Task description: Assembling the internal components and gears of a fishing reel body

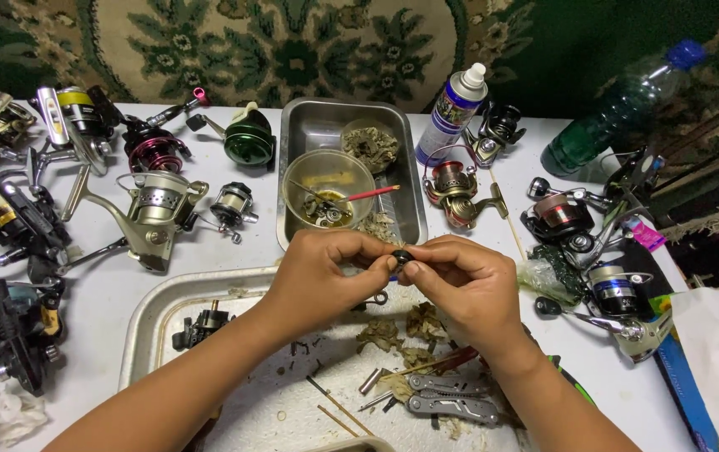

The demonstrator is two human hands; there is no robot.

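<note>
Both hands meet over the far edge of a metal tray (146, 322) on the white counter (100, 293). The left hand (313, 280) and right hand (468, 289) pinch 1 small black reel part (401, 258) between their fingertips, fingers narrow around it. On the tray near the hands lie a folding multi-tool (451, 402), greasy paper scraps and thin sticks. Just beyond, a steel pan (313, 125) holds a clear bowl (328, 186). Fishing reels crowd the counter left and right, with a spray can (451, 113) far right.
</note>
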